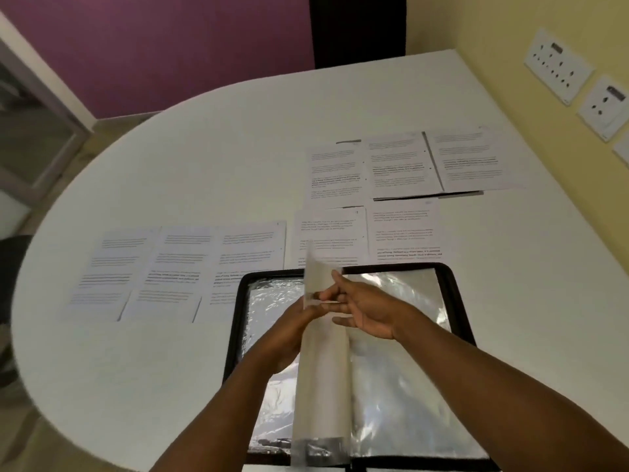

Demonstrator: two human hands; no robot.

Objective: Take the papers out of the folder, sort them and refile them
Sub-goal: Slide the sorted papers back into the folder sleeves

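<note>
Display folder (457,301) lies open at the near edge of the tabletop (190,158), clear sleeves on both sides, one sleeve page (323,369) stood up at the spine between your hands. Right hand (366,310) pinches its top edge, thumb and fingers closed on it; left hand (289,330) sits behind the page, grip partly hidden, looks like it is holding the top too but can't tell for sure. Printed sheets (180,267) are laid out in rows beyond the folder, more sheets (401,168) further right. Spread the sleeve mouth with both hands before feeding a sheet; keep the page upright and taut so the plastic doesn't buckle. Take the next sheet in sorted order, slide it straight down, don't crease corners.
</note>
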